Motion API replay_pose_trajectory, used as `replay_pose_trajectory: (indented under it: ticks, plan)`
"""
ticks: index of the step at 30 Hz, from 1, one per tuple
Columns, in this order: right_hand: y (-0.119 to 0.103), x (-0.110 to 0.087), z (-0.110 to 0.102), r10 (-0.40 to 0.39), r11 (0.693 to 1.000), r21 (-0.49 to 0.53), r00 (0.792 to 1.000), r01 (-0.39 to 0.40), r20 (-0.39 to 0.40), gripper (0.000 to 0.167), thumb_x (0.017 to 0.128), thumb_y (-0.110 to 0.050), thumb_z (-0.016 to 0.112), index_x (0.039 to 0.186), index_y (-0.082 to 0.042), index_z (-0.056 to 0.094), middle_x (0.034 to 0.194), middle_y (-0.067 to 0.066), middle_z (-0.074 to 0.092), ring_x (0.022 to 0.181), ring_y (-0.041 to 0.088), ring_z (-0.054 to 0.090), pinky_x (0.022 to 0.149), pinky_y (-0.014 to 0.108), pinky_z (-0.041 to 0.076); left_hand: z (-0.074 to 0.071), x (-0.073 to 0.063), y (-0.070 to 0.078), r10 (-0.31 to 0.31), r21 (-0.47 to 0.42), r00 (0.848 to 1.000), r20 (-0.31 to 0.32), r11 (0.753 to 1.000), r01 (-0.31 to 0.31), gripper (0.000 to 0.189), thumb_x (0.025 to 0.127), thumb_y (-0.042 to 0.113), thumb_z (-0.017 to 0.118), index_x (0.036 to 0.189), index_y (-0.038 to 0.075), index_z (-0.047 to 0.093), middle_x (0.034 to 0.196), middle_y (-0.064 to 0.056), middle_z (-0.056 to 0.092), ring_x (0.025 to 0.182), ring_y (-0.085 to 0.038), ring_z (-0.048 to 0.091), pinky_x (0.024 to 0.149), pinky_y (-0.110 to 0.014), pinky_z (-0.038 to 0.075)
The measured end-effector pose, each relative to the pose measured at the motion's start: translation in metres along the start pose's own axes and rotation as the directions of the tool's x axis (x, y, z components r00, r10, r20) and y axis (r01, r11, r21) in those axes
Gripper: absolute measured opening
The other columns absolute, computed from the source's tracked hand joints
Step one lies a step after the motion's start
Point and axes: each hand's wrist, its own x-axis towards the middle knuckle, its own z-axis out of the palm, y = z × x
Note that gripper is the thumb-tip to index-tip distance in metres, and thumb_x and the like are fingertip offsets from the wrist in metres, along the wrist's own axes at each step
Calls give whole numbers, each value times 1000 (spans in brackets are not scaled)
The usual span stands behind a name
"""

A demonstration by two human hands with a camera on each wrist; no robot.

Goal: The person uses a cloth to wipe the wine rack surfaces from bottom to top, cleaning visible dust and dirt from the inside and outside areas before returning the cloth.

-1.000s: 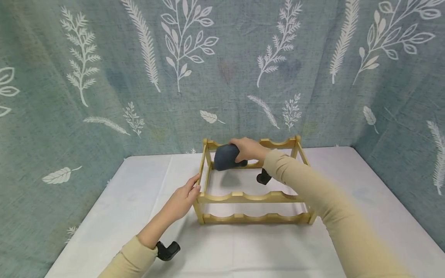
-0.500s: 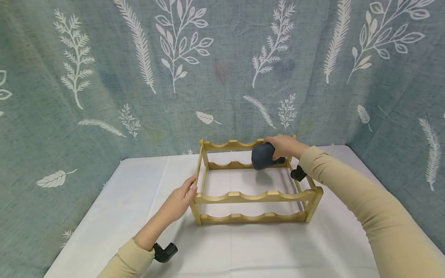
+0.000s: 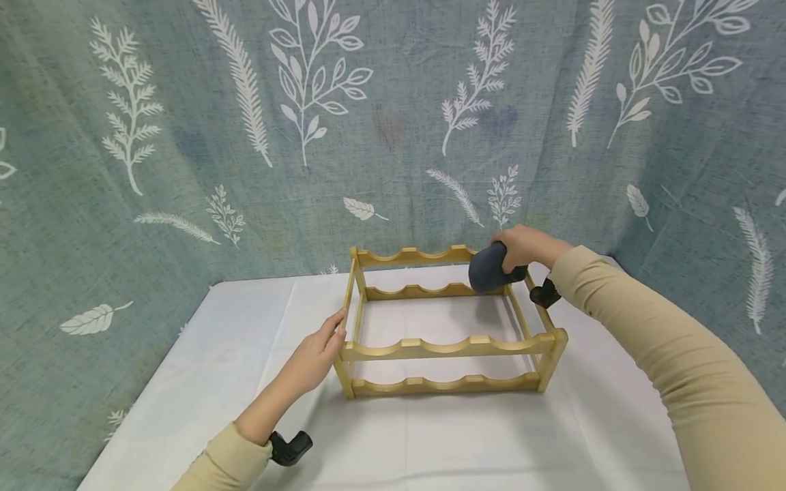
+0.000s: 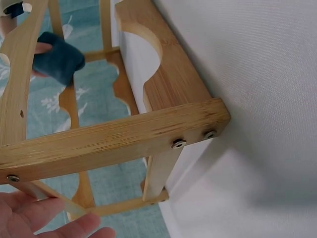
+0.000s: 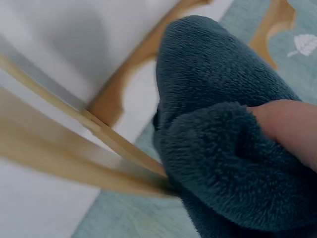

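Observation:
A dark blue, fuzzy folded cloth (image 3: 487, 268) is gripped in my right hand (image 3: 524, 247) at the back right corner of the light wooden bottle rack (image 3: 417, 349). In the right wrist view the bunched cloth (image 5: 213, 119) fills the middle, with a finger (image 5: 290, 124) pressing into it. It lies against the end of the rack's rail there. My left hand (image 3: 313, 358) holds the rack's left side rail near the front. In the left wrist view, the left fingers (image 4: 44, 213) show below that rail; how tightly they hold is unclear.
The rack has scalloped rails on two levels and stands on a white-covered table (image 3: 393, 443). A grey-green leaf-patterned curtain (image 3: 393, 136) hangs behind and along both sides. Black camera mounts (image 3: 290, 448) sit at both wrists.
My right hand has carried the cloth rightward along the rack's back rail, from left of the middle to the right corner. The left hand has stayed on the left side rail.

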Motion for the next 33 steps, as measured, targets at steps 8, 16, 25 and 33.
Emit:
replay_pose_trajectory:
  ticks: [8, 16, 25, 33]
  plan:
    - [4, -10, -24, 21, 999, -35, 999, -22, -35, 55, 74, -3, 61, 128, -1, 50, 122, 26, 51, 104, 40, 52, 81, 50, 45, 0, 0, -1, -18, -16, 1000, 5, 1000, 18, 55, 100, 41, 24, 145, 8, 25, 129, -21, 51, 117, -36, 50, 95, -51, 40]
    - [15, -18, -39, 60, 998, -5, 991, -61, -118, 60, 76, -7, 64, 132, 0, 46, 127, 30, 46, 110, 45, 47, 83, 52, 43, 0, 0, 0, -14, -17, 1000, -1, 1000, 14, 54, 100, 40, 25, 145, 8, 26, 130, -21, 50, 117, -36, 50, 95, -51, 40]
    - [31, -21, -36, 130, 989, 115, 935, -97, -330, 67, 81, -12, 66, 139, -2, 35, 130, 32, 42, 115, 49, 42, 90, 58, 38, -1, -1, -1, -10, -11, 1000, -11, 1000, 10, 53, 101, 37, 25, 144, 7, 27, 129, -23, 50, 117, -37, 50, 94, -51, 40]
    - [48, -10, -3, 145, 980, 172, 945, -97, -294, 65, 81, -11, 66, 139, -2, 37, 132, 33, 41, 117, 49, 39, 92, 59, 37, 0, -1, -1, 1, -15, 1000, -10, 1000, -1, 54, 101, 39, 24, 144, 6, 26, 131, -23, 48, 116, -36, 51, 95, -51, 39]
